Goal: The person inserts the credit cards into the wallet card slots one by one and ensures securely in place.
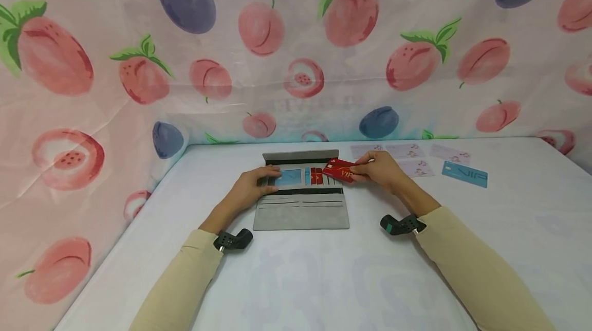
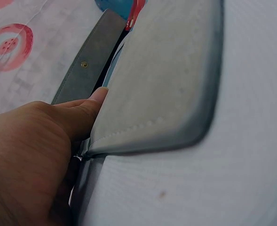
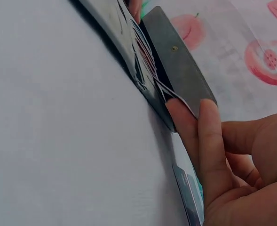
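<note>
A grey wallet point(image 1: 300, 216) lies unfolded on the white table, its flap with a small metal snap point(image 2: 84, 64) raised at the back. Card slots inside hold a blue card point(image 1: 289, 177) and some red cards point(image 1: 316, 176). My left hand point(image 1: 250, 187) grips the wallet's left edge, thumb on the inner side; its other fingers are partly hidden. Between thumb and fingers my right hand point(image 1: 376, 169) pinches a red VIP card point(image 1: 339, 170), tilted over the right end of the slots. In the right wrist view this card is seen edge-on, its left end at the slots.
Right of the wallet lies a blue VIP card point(image 1: 464, 174). Several pale pink printed notes point(image 1: 450, 154) are spread near the back edge of the table. Behind the table hangs a fruit-patterned cloth point(image 1: 296, 63). Black wrist cameras point(image 1: 402, 224) sit on both wrists.
</note>
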`<state>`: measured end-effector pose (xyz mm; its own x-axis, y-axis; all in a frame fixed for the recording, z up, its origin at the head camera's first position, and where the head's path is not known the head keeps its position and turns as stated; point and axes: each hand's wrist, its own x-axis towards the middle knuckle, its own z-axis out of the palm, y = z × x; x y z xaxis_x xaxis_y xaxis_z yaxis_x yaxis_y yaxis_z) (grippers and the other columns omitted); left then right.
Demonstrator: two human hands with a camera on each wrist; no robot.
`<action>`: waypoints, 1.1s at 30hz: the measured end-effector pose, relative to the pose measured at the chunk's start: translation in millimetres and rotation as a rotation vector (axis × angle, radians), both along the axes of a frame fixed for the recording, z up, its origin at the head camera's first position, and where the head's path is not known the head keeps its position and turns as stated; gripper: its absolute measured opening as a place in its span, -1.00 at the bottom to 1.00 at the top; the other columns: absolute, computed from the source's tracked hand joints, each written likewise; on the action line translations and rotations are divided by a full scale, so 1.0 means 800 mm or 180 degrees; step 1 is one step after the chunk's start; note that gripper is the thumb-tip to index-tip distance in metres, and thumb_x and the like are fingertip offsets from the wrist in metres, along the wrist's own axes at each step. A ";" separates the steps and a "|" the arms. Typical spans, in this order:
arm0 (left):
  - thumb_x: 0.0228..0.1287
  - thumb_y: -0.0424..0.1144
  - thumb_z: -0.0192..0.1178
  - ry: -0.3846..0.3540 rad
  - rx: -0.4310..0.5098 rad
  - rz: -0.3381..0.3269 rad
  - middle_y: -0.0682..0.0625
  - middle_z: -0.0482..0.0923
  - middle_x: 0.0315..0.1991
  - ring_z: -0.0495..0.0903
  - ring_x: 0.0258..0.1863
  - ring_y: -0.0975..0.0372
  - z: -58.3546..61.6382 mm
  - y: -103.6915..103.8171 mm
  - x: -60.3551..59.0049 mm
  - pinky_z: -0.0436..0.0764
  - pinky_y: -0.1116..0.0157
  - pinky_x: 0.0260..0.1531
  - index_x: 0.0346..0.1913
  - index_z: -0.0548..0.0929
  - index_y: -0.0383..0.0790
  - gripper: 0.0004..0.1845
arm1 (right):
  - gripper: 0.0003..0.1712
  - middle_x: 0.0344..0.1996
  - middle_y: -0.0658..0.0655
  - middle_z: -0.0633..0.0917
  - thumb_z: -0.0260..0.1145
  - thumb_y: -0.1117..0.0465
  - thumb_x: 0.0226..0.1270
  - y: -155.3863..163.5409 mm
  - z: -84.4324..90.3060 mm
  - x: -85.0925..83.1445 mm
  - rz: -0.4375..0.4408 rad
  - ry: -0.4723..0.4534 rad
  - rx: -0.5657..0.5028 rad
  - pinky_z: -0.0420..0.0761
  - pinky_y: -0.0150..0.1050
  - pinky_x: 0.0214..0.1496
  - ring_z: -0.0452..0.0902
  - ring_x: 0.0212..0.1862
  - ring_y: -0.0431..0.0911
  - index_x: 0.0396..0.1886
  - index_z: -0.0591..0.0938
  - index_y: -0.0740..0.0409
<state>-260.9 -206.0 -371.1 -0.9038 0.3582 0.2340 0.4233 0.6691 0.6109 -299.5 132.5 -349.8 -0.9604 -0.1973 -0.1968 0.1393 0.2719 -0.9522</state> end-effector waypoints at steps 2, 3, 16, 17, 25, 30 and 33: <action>0.22 -0.23 0.31 0.0000 0.0008 0.0002 -0.06 0.43 0.27 0.25 0.36 0.07 -0.001 -0.001 0.000 0.18 0.03 0.33 0.13 0.63 -0.22 -0.60 | -0.67 0.11 0.40 0.38 0.25 0.36 0.34 -0.002 0.000 0.001 -0.0037 0.0024 -0.0040 0.63 -0.37 -0.19 0.63 -0.36 -0.18 0.01 0.42 0.44; 0.22 -0.23 0.31 -0.0001 0.0014 0.0005 -0.05 0.43 0.27 0.25 0.36 0.07 -0.001 -0.001 -0.001 0.18 0.04 0.33 0.13 0.63 -0.22 -0.60 | -0.68 0.11 0.40 0.38 0.25 0.36 0.34 -0.003 0.000 0.001 -0.0046 0.0029 -0.0041 0.63 -0.37 -0.19 0.63 -0.37 -0.18 0.00 0.42 0.44; 0.22 -0.23 0.32 0.0034 -0.0024 0.0013 -0.04 0.44 0.27 0.26 0.35 0.08 -0.004 -0.001 -0.004 0.18 0.05 0.33 0.12 0.63 -0.21 -0.60 | -0.78 0.16 0.42 0.30 0.22 0.46 0.32 0.006 0.003 0.000 0.0211 -0.0337 -0.0398 0.64 -0.30 -0.18 0.70 -0.33 0.01 -0.15 0.36 0.40; 0.22 -0.24 0.32 0.0033 -0.0021 0.0011 -0.04 0.44 0.27 0.26 0.35 0.08 -0.004 -0.001 -0.004 0.18 0.05 0.33 0.13 0.63 -0.22 -0.60 | -0.79 0.16 0.42 0.29 0.22 0.47 0.32 0.007 0.003 -0.001 0.0243 -0.0357 -0.0400 0.64 -0.30 -0.18 0.69 -0.32 0.00 -0.16 0.36 0.40; 0.22 -0.24 0.32 0.0062 -0.0023 0.0014 -0.05 0.43 0.27 0.26 0.35 0.07 -0.004 -0.002 -0.003 0.18 0.05 0.33 0.13 0.63 -0.22 -0.60 | -0.76 0.11 0.38 0.37 0.29 0.40 0.29 -0.003 0.006 0.007 0.0491 -0.0224 -0.0018 0.64 -0.32 -0.19 0.64 -0.28 -0.08 -0.13 0.44 0.40; 0.22 -0.24 0.31 0.0023 -0.0033 0.0023 -0.04 0.43 0.28 0.25 0.36 0.07 -0.004 -0.002 -0.003 0.18 0.05 0.33 0.13 0.62 -0.23 -0.59 | -0.73 0.12 0.40 0.41 0.28 0.39 0.30 -0.011 0.009 0.012 0.0405 -0.0139 0.0157 0.64 -0.32 -0.20 0.67 -0.30 -0.07 -0.08 0.46 0.41; 0.22 -0.24 0.31 0.0016 -0.0031 0.0022 -0.05 0.43 0.28 0.25 0.36 0.07 -0.005 -0.001 -0.003 0.18 0.04 0.33 0.14 0.62 -0.22 -0.59 | -0.73 0.12 0.40 0.41 0.28 0.39 0.30 -0.010 0.008 0.011 0.0414 -0.0127 0.0206 0.64 -0.31 -0.20 0.66 -0.32 -0.07 -0.06 0.47 0.42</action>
